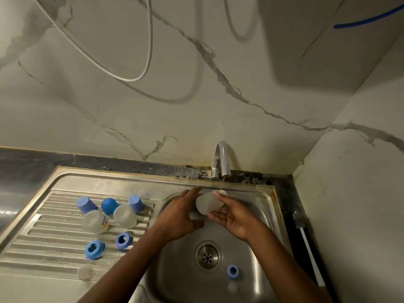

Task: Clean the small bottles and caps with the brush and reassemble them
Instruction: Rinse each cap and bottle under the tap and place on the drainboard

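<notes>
Over the steel sink basin (260, 217), beneath the faucet's (223, 158) thin trickle, the small translucent bottle (206, 204) lies tilted between both hands. The right hand (234, 221) cradles it, thumb pinching on top; the left hand (179, 217) lays straight fingers against its far side. It is probably light, thin plastic (and slippery when wet), best gripped round the body.

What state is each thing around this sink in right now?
Tap, running thinly.
Held bottle, tilted under the tap.
Right hand, gripping the held bottle.
Left hand, against that bottle; grip unclear.
Two clear bottles, capless on the drainboard.
Three blue caps, off, on the drainboard.
Two blue rings, loose on the drainboard.
Third blue ring, loose in the basin.
Drain, unplugged.
Brush, lying untouched beside the basin.
</notes>
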`<state>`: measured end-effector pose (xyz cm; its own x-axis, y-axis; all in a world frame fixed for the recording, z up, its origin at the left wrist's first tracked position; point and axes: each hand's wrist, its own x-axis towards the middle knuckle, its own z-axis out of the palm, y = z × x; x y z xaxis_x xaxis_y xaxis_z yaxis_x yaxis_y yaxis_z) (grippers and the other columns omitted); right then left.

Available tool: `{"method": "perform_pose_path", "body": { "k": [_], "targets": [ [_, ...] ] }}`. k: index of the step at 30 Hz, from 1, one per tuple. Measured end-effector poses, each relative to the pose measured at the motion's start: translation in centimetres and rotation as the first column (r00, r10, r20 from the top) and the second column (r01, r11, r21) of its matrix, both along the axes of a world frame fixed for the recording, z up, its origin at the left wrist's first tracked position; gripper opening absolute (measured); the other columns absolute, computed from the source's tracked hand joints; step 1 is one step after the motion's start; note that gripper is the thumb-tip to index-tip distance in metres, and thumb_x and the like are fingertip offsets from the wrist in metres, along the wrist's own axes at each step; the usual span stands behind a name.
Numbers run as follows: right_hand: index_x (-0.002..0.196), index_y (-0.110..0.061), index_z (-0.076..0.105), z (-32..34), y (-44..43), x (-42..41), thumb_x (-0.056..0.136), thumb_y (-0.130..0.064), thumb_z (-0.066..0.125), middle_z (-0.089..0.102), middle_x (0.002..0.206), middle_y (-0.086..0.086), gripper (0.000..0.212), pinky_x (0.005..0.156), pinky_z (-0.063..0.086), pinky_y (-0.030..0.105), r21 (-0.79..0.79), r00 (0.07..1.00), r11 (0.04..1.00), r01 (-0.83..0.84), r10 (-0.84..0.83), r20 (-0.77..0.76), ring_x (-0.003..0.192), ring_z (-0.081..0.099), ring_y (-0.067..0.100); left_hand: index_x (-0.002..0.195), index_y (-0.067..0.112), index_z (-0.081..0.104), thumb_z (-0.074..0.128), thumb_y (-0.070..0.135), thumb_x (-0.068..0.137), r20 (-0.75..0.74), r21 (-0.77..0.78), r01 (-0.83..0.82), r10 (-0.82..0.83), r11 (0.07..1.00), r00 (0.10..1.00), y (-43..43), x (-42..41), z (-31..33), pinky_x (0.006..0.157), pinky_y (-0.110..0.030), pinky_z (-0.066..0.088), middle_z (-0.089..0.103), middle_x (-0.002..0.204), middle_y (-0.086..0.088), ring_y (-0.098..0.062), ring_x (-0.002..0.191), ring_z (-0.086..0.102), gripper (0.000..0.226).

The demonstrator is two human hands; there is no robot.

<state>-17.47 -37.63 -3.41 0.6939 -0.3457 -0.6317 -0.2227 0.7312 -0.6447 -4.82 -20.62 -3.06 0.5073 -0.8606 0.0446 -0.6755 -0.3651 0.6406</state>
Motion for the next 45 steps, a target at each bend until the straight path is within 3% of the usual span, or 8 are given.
{"method": "perform_pose_path", "body": {
  "k": [8,11,14,20,23,36,42,45],
  "targets": [
    [0.135,-0.002,0.064,0.5,2.1,-0.1,0.095,-0.056,0.062,0.071,0.128,0.017,0.067,0.084,0.057,0.038,0.23,0.997,0.971,-0.07,0.06,0.051,0.111,0.073,0.031,0.144,0.042,0.049,0.091,0.039,0.079,-0.204,-0.21,-0.008,-0.036,0.978,0.978,1.8,-0.6,0.5,0.095,-0.008,0.049,0.058,0.127,0.037,0.013,0.118,0.059,0.078],
    [0.135,-0.004,0.067,0.5,3.1,0.3,0.092,-0.058,0.064,0.073,0.123,0.012,0.069,0.089,0.05,0.04,0.244,0.995,0.965,-0.092,0.079,0.062,0.092,0.073,0.025,0.142,0.045,0.049,0.088,0.041,0.082,-0.281,-0.25,-0.065,-0.008,0.966,0.96,2.6,-0.8,0.7,0.093,-0.014,0.054,0.064,0.128,0.028,0.006,0.117,0.064,0.071],
    [0.133,-0.005,0.069,0.6,4.9,0.6,0.089,-0.06,0.066,0.072,0.12,0.011,0.07,0.1,0.048,0.044,0.254,0.989,0.958,-0.132,0.109,0.101,0.097,0.065,0.022,0.139,0.043,0.053,0.088,0.04,0.083,-0.351,-0.28,-0.141,0.036,0.95,0.936,3.5,-0.5,0.7,0.093,-0.019,0.057,0.068,0.127,0.019,0.0,0.117,0.066,0.066],
    [0.133,-0.01,0.07,2.1,8.4,2.5,0.087,-0.062,0.068,0.069,0.104,0.005,0.069,0.113,0.04,0.048,0.201,0.973,0.954,-0.224,0.209,0.095,0.12,0.061,0.03,0.134,0.044,0.056,0.086,0.038,0.086,-0.37,-0.298,-0.223,0.103,0.928,0.923,6.4,0.9,1.5,0.093,-0.021,0.057,0.069,0.125,0.021,0.003,0.118,0.064,0.056],
    [0.134,-0.013,0.07,3.0,10.2,3.4,0.091,-0.067,0.058,0.072,0.126,0.012,0.07,0.109,0.043,0.048,0.113,0.954,0.947,-0.3,0.294,0.063,0.129,0.063,0.032,0.135,0.041,0.057,0.087,0.045,0.084,-0.426,-0.314,-0.284,0.133,0.906,0.895,8.2,1.8,2.2,0.095,-0.027,0.059,0.07,0.126,0.019,-0.003,0.118,0.066,0.059],
    [0.136,-0.016,0.064,4.4,15.6,6.3,0.098,-0.053,0.057,0.075,0.124,0.007,0.053,0.094,0.048,0.04,-0.167,0.895,0.88,-0.445,0.429,-0.125,0.128,0.063,0.031,0.123,0.021,0.068,0.093,0.022,0.08,-0.473,-0.355,-0.526,0.337,0.772,0.814,20.6,8.7,5.4,0.086,-0.024,0.062,0.075,0.111,0.014,-0.008,0.1,0.075,0.049],
    [0.135,-0.017,0.065,3.4,17.2,6.3,0.1,-0.051,0.056,0.074,0.126,0.007,0.05,0.097,0.047,0.041,-0.184,0.884,0.867,-0.463,0.438,-0.163,0.132,0.06,0.032,0.124,0.03,0.065,0.091,0.029,0.081,-0.421,-0.31,-0.571,0.428,0.76,0.8,27.1,11.8,3.8,0.078,-0.014,0.058,0.07,0.114,0.022,0.005,0.101,0.07,0.05],
    [0.135,-0.017,0.065,2.7,18.3,5.9,0.099,-0.051,0.056,0.074,0.126,0.007,0.051,0.097,0.047,0.04,-0.178,0.876,0.863,-0.474,0.441,-0.193,0.131,0.061,0.032,0.127,0.026,0.066,0.092,0.033,0.08,-0.392,-0.268,-0.598,0.481,0.756,0.784,29.3,13.1,1.9,0.084,-0.021,0.06,0.07,0.12,0.017,-0.004,0.104,0.071,0.054]
  ]
}}
